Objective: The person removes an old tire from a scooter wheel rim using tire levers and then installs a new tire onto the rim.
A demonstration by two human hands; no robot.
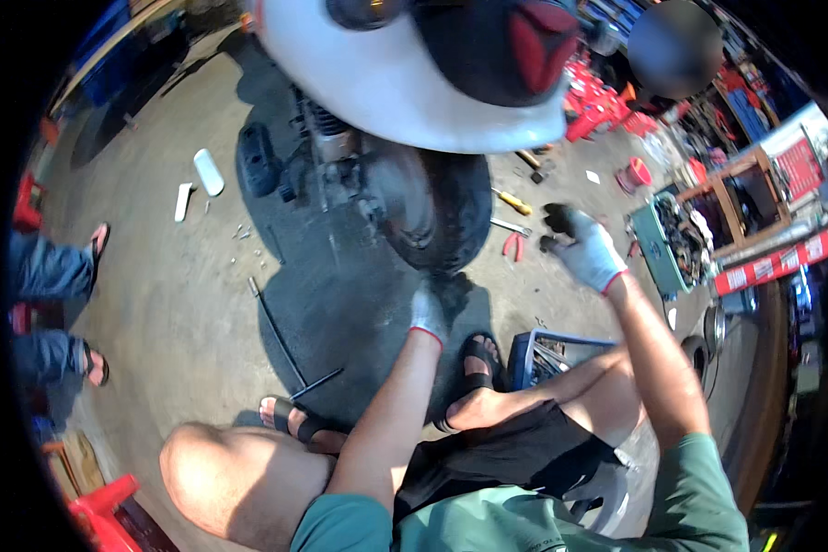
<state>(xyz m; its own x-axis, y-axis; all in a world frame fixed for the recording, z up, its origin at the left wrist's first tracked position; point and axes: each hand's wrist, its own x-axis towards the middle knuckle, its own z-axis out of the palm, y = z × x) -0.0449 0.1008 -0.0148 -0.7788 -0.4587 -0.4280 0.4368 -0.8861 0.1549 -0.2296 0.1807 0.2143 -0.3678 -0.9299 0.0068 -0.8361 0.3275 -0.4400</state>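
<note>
A scooter with a white body (368,101) stands in front of me, its dark rear wheel (442,212) showing below the tail. My left hand (428,308), in a white glove with a dark palm, reaches to the bottom of the tyre. Its fingers blend into the dark rubber, so their grip cannot be made out. To the right of the wheel my right hand (581,247), gloved alike, is raised over the floor with thumb and fingers apart. Nearest to it lie red-handled pliers (513,245), a wrench (510,226) and a yellow-handled screwdriver (512,201).
A long T-handle wrench (281,336) lies on the floor at left. By my right foot sits a blue tray (522,359) of tools. A green toolbox (658,247) and a red cup (632,175) stand at right. Another person's sandalled feet (95,363) are at far left.
</note>
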